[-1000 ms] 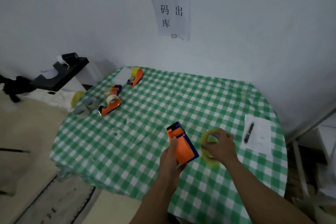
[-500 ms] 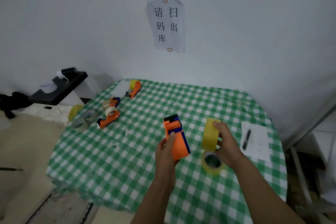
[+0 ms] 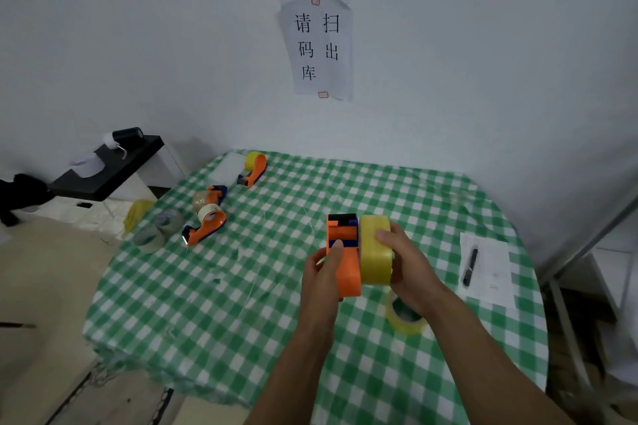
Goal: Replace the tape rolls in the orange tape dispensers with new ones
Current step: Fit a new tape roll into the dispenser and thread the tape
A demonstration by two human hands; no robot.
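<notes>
Head view: your left hand (image 3: 322, 272) clasps the orange-and-blue plastic tape dispenser (image 3: 345, 252) upright, probably to steady it. Your right hand (image 3: 411, 262) grasps the wide yellow tape roll (image 3: 375, 252) edge-on against the dispenser's right side, apparently to seat it. Below that grip, a thin yellowish tape ring (image 3: 404, 319) lies flat on the table.

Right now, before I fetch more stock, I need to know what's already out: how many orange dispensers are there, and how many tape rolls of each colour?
Orange dispensers: 4
Yellow tape rolls: 3
Grey tape rolls: 2
Pale tape rolls: 2
Total: 11
</notes>
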